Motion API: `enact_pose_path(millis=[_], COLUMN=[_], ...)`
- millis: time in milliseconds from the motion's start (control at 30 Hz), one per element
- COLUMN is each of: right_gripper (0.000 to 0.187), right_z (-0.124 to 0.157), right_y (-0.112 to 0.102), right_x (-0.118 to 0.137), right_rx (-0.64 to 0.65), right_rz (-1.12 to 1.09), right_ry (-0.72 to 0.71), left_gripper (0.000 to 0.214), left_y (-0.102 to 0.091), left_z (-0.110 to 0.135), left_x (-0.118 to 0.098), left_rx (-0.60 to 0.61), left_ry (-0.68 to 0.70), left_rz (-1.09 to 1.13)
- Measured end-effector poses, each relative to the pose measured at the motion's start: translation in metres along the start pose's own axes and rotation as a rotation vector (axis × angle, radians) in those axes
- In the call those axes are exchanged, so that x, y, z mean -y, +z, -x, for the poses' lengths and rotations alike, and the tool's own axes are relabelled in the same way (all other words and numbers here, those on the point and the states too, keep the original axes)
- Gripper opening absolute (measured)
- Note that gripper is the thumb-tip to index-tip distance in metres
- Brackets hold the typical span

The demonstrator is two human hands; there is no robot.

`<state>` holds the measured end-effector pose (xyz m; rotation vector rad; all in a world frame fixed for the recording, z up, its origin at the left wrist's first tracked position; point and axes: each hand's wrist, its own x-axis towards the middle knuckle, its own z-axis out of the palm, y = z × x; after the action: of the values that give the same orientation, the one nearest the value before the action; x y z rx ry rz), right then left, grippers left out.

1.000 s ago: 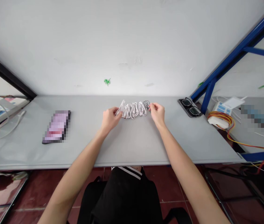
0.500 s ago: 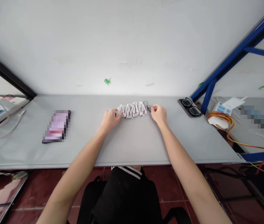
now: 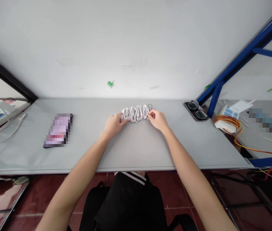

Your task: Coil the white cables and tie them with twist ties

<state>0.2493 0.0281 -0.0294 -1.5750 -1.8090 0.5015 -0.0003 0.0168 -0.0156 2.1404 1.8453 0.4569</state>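
Observation:
A white cable (image 3: 136, 114) folded into a row of loops lies on the grey table (image 3: 136, 147), near the wall. My left hand (image 3: 113, 124) is closed on its left end. At the other end my right hand (image 3: 158, 119) pinches the loops, close to a small black wire tie (image 3: 150, 106). Both hands rest low on the tabletop, with the bundle stretched between them.
A dark phone (image 3: 59, 130) lies at the table's left. Black glasses (image 3: 196, 110) sit at the right, beside a blue metal frame (image 3: 232, 69). Beyond it are a white power strip (image 3: 232, 113) and red-yellow wires (image 3: 234, 126). White cables (image 3: 6, 128) trail at the far left.
My right hand has moved left onto the bundle's right end, squeezing the loops shorter. My left hand has lowered the left end to the table and shifted slightly right.

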Motion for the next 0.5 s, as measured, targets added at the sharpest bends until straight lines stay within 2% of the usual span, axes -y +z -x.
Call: enact_pose_path(millis=[267, 500], right_gripper=[0.015, 0.013], right_z=[0.003, 0.005], right_y=[-0.013, -0.012], right_x=[0.004, 0.008], right_rx=[0.03, 0.082], right_rz=[-0.047, -0.035], right_ry=[-0.016, -0.025], left_gripper=[0.06, 0.054], left_y=[-0.001, -0.002], left_z=[0.001, 0.001], left_x=[0.001, 0.002], left_rx=[-0.007, -0.014], left_ry=[0.003, -0.023], left_rz=[-0.005, 0.079])
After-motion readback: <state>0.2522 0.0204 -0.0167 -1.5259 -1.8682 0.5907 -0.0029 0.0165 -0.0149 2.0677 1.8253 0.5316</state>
